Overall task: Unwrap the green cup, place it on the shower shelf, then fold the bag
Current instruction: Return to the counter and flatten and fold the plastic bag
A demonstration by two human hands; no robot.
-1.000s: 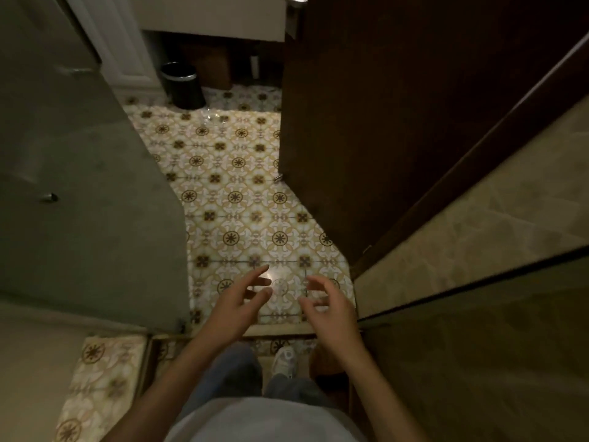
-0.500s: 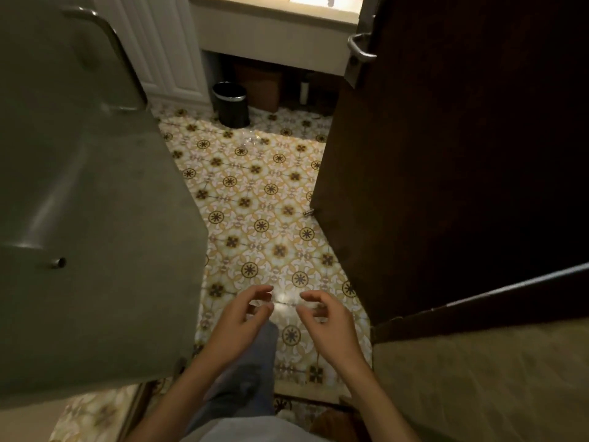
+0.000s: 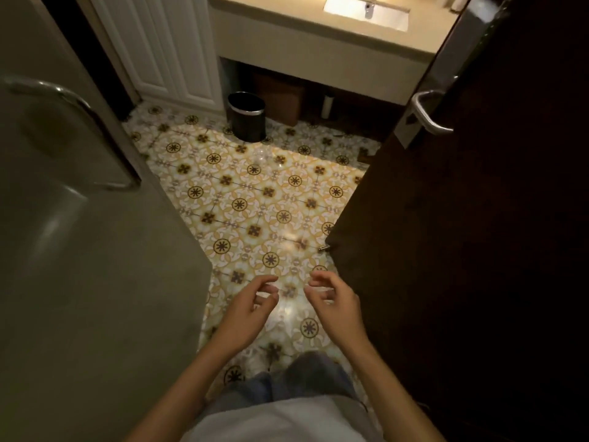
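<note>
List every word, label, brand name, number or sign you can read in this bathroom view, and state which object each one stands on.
None: no readable text shows anywhere in this view.
Black bin: no label visible.
Dark door and its handle: no sign or number.
Basin and counter: no brand mark legible.
Floor tiles: ornamental pattern only, no lettering.
</note>
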